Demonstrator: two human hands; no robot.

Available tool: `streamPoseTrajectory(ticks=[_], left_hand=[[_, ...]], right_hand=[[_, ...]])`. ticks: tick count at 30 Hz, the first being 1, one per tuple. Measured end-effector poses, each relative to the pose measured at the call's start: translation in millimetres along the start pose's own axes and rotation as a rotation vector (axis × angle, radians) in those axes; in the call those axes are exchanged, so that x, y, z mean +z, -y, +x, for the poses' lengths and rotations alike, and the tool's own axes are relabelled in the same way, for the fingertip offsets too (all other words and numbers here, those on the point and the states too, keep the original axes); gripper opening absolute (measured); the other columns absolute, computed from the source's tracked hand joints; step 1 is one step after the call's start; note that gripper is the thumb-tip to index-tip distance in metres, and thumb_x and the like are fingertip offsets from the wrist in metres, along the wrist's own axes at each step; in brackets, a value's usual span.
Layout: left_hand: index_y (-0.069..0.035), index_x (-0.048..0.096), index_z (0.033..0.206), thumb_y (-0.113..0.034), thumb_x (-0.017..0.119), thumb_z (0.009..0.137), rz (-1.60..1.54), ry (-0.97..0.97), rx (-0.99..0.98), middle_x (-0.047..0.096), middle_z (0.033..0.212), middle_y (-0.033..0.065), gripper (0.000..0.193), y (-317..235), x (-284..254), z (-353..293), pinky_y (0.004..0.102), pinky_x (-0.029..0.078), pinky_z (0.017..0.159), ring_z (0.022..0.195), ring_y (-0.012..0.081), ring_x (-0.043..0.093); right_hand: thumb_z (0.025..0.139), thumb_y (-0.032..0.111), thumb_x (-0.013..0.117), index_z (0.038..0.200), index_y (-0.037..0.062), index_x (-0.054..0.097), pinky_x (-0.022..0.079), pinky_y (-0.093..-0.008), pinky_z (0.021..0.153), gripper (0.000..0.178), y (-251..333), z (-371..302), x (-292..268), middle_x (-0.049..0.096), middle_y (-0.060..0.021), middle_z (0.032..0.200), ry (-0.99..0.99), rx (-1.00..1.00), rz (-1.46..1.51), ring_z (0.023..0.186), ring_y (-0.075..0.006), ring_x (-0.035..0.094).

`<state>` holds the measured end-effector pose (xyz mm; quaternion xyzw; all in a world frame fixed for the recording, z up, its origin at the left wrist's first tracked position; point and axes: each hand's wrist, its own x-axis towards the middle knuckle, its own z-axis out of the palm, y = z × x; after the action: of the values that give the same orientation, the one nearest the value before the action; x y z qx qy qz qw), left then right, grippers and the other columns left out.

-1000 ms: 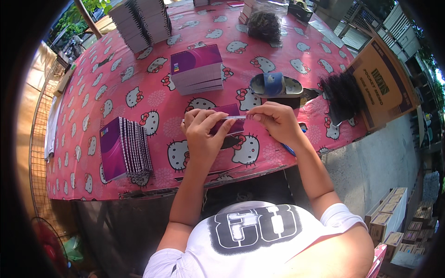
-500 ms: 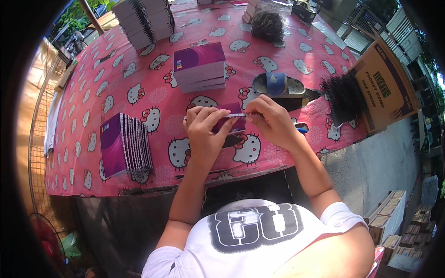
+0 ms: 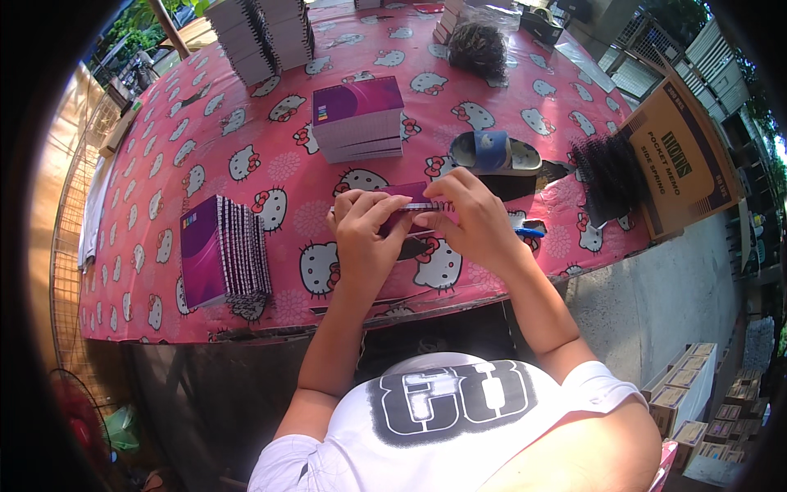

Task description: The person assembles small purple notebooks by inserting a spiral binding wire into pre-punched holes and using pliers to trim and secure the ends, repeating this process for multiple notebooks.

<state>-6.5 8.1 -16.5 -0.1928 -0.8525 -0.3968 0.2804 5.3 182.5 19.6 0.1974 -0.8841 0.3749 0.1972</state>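
Close to the table's near edge, a small purple notebook is gripped in my left hand, its bound edge facing me. My right hand is closed at the right end of that edge, thumb and fingers on a thin black spiral wire. How far the wire runs through the holes is hidden by my fingers. To the left stands a stack of purple spiral-bound notebooks. Beyond my hands sits a second stack of purple notepads, with no wire showing on its visible sides.
A blue slide sandal lies beyond my right hand, and a blue pen beside it. Black spiral wires are heaped against a cardboard box. Taller notebook stacks and a bag of dark wires stand at the back.
My right hand has shifted slightly left and turned over the notebook's edge, and more of the black wire now shows between my hands. My left hand keeps its hold.
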Motion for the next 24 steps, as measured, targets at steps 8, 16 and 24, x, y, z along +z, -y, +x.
streamPoseTrajectory(ticks=[8,16,24], left_hand=[[-0.017,0.075,0.089,-0.018,0.081,0.066,-0.026,-0.004,0.018,0.067,0.085,-0.005,0.023,0.7,1.6,0.8,0.0372,0.035,0.082,0.093,0.0177,0.054],[-0.014,0.073,0.092,-0.02,0.083,0.066,-0.156,0.074,-0.008,0.067,0.078,-0.0031,0.029,-2.6,3.5,10.8,0.0365,0.039,0.08,0.085,0.0177,0.056],[-0.008,0.071,0.097,-0.013,0.085,0.063,-0.136,0.107,-0.067,0.068,0.079,0.0027,0.037,-11.1,5.4,16.7,0.032,0.047,0.077,0.085,0.0176,0.06]], right_hand=[[0.079,0.009,0.068,0.091,0.0021,0.063,0.049,-0.0416,0.071,0.015,-12.4,1.6,-2.7,0.059,-0.014,0.085,0.038,0.002,-0.035,0.083,-0.0346,0.061],[0.07,0.024,0.078,0.12,0.0066,0.056,0.051,-0.0436,0.083,0.057,-148.9,6.5,-74.1,0.066,-0.0168,0.101,0.239,0.319,-0.598,0.094,-0.0349,0.065],[0.063,-0.002,0.074,0.113,0.0034,0.053,0.052,-0.0341,0.074,0.054,-125.2,6.8,-47.4,0.067,-0.0092,0.096,0.211,0.151,0.27,0.088,-0.018,0.064]])
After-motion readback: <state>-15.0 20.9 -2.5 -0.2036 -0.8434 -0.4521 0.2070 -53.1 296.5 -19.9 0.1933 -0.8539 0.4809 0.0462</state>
